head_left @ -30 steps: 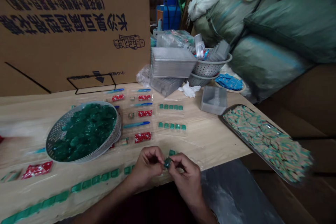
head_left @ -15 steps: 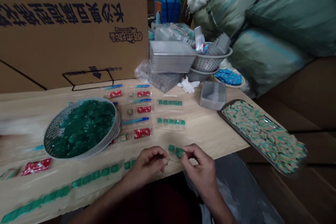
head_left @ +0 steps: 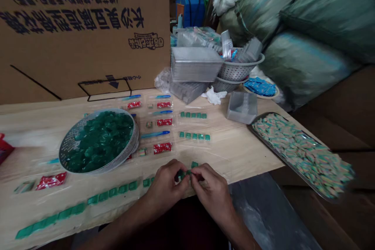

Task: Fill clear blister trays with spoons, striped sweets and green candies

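Observation:
At the table's front edge my left hand (head_left: 168, 181) and my right hand (head_left: 211, 184) are close together, thumbs and fingers pinched. A small translucent green jelly-like piece (head_left: 181, 175) is held between them, partly hidden by the fingers. Just beyond, another green square (head_left: 194, 164) lies in a clear plastic tray. To the left, a long row of green squares (head_left: 113, 192) sits in clear trays along the front edge. A white perforated basket (head_left: 66, 148) heaped with green pieces (head_left: 101, 140) stands farther left.
Clear trays with red packets (head_left: 162, 148) and blue sticks (head_left: 155, 134) lie behind my hands. Stacked plastic trays (head_left: 195, 64) stand at the back. A metal tray (head_left: 288, 160) of striped pieces is at right. A big carton (head_left: 88, 58) blocks the back left.
My right hand has moved left to meet my left hand, bringing a green piece with it. The view has shifted slightly, and a red object now shows at the left edge.

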### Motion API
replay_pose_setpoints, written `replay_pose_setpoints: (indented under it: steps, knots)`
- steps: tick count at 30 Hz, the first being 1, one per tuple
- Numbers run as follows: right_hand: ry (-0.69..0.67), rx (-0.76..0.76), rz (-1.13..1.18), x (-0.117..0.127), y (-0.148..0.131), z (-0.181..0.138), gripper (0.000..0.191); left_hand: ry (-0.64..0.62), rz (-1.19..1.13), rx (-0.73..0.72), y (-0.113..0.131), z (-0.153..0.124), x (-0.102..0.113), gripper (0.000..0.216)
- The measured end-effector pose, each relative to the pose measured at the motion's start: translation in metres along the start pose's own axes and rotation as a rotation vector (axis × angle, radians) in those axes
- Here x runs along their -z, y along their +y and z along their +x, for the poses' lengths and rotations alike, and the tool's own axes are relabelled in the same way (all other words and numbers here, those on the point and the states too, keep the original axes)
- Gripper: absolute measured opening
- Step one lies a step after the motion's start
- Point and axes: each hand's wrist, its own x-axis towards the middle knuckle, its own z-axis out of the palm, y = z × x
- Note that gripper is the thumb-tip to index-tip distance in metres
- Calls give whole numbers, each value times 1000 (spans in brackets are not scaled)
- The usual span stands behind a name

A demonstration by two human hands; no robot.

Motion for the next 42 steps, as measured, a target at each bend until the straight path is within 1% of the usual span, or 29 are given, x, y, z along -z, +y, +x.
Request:
replay_pose_setpoints:
  steps: [4, 6, 9, 11, 12, 14, 16, 18, 19, 21, 23, 25, 27, 29, 33, 36, 42]
  knots:
    - [-40, -47, 88, -2, -2, 0, 18, -23, 14, -8, -5, 1, -2, 13]
    - [-35, -69, 110, -4, -2, 0, 18, -23, -7, 30, -8, 3, -3, 11]
    - [-9, -61, 138, -7, -1, 1, 16, 31, -97, 104, -11, 9, -4, 8]
    - [23, -36, 157, -7, 2, 0, 17, 29, -273, 174, -12, 13, -4, 8]
    - [29, -18, 176, -6, 4, 0, 21, 4, -394, 229, -12, 15, -3, 8]
    - [11, 28, 239, -5, 8, -3, 28, -86, -646, 358, -10, 16, -4, 8]
    - [-21, 68, 309, -3, 11, -7, 27, -168, -881, 493, -8, 15, -5, 12]
    - [-34, 76, 341, 0, 13, -11, 25, -240, -1058, 592, -5, 13, -9, 16]
    - [-32, 64, 345, 2, 15, -14, 23, -274, -1110, 624, -4, 12, -11, 19]
    - [-26, 15, 354, 9, 18, -18, 19, -340, -1127, 634, -1, 12, -16, 24]
    - [16, -49, 327, 20, 26, -22, 15, -355, -1088, 601, 0, 14, -21, 29]
    - [84, -103, 213, 33, 39, -25, 15, -299, -1061, 582, -1, 19, -24, 33]
    - [135, -126, 47, 45, 54, -28, 17, -224, -1053, 607, -3, 24, -27, 35]
    - [120, -116, -74, 49, 65, -31, 18, -183, -1056, 649, -6, 28, -29, 35]
    - [34, -43, -189, 40, 71, -32, 24, -152, -1050, 670, -10, 31, -33, 35]
    - [25, -13, -231, 32, 68, -29, 24, -149, -1034, 677, -11, 31, -35, 34]
    - [-15, 36, -277, 27, 70, -25, 25, -152, -1019, 673, -13, 31, -34, 36]
